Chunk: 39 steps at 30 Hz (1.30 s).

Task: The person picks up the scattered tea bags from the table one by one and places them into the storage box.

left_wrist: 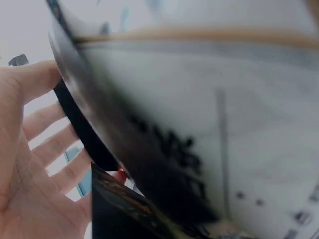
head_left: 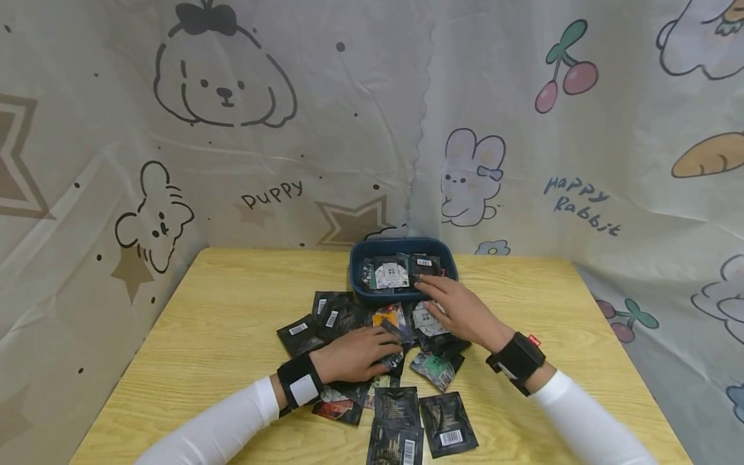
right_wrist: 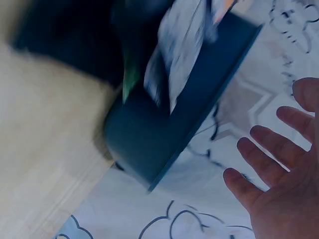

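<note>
On a yellow wood-grain table (head_left: 523,290) there's a dark blue tub (head_left: 401,243) sitting near the back edge, partly filled with small flat packets (head_left: 391,274), some black with barcodes, one with a white label. Way more packets (head_left: 343,316) are heaped loosely right in front of it, overlapping every which way. I can spot an orange-printed packet (head_left: 386,316) just below the tub and a green-and-silver packet (head_left: 434,367) off to the right of the heap. Nearer the front there are two black packets overlapping, and another black packet (head_left: 447,423) lying just beside them with its barcode showing.

The left hand (head_left: 357,354) is down on the heap, digits right up against the packets. Honestly can't tell if it's got one pinched, since a packet hides the fingertips in the left wrist view. The right hand (head_left: 462,313) is at the tub's front right side, fingers apart and stretched out, and in its own wrist view the palm looks bare with nothing in it.

Both wrists have black straps (head_left: 299,382) over white sleeves (head_left: 215,426). Behind the table hangs a pale cartoon-print sheet (head_left: 325,148) with a puppy, a rabbit and cherries on it.
</note>
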### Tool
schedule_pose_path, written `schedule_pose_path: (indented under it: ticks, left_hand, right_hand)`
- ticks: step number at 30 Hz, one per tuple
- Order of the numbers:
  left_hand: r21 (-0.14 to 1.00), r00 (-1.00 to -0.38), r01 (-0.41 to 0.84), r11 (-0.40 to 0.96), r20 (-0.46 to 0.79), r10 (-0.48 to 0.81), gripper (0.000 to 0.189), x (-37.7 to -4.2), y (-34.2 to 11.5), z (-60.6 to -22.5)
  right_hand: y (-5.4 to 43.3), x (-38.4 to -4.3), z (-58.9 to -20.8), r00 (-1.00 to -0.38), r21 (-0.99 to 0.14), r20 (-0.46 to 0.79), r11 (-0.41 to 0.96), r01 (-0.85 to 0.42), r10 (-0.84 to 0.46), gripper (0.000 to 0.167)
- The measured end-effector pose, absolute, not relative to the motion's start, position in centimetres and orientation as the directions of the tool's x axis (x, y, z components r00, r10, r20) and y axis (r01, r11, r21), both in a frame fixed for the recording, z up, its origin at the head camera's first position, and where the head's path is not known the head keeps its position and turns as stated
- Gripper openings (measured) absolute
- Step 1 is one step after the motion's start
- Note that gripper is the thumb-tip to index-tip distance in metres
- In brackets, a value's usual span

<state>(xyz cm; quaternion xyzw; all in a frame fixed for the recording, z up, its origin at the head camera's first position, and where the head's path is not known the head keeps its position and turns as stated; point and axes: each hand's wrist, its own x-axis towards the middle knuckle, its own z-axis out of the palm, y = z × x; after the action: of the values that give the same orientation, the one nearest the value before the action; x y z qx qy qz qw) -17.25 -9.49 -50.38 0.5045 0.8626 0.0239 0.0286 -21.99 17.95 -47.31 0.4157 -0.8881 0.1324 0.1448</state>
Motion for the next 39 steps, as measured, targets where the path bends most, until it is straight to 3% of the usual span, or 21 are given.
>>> schedule_pose_path:
  ticks: [5, 11, 17, 22, 29, 33, 39]
  left_hand:
    - [0.075, -0.487, 0.872, 0.483, 0.039, 0.873, 0.036, -17.3, -9.2, -50.3]
    - [0.144, -0.499, 0.866, 0.478, 0.196, 0.844, 0.034, -18.6, -9.2, -48.3]
    - [0.093, -0.525, 0.845, 0.527, 0.331, 0.784, 0.042, -21.5, -9.0, -44.8]
    - [0.041, -0.599, 0.772, 0.634, 0.381, 0.704, 0.046, -24.7, -8.7, -44.5]
    - [0.064, -0.714, 0.665, 0.744, 0.346, 0.608, 0.053, -27.2, -8.1, -45.9]
    - [0.081, -0.756, 0.634, 0.769, 0.278, 0.593, 0.067, -27.6, -7.6, -46.6]
    - [0.08, -0.747, 0.649, 0.757, 0.255, 0.614, 0.07, -25.4, -7.4, -46.7]
  right_hand:
    - [19.1, -16.1, -48.5, -0.57, -0.128, 0.33, 0.563, -0.817, -0.752, 0.044]
    - [20.2, -10.7, -49.9, -0.519, -0.222, 0.139, 0.485, -0.846, -0.843, 0.051]
    - [21.0, -8.3, -50.7, -0.474, -0.253, -0.058, 0.473, -0.844, -0.878, 0.067]
    - [20.9, -7.7, -51.2, -0.473, -0.312, -0.12, 0.485, -0.817, -0.873, 0.061]
    - [20.6, -7.2, -51.4, -0.46, -0.414, -0.103, 0.458, -0.787, -0.882, 0.056]
    - [20.5, -7.0, -51.1, -0.495, -0.369, -0.051, 0.477, -0.797, -0.867, 0.04]
    - [21.1, -7.3, -49.9, -0.503, -0.27, 0.164, 0.452, -0.85, -0.849, 0.037]
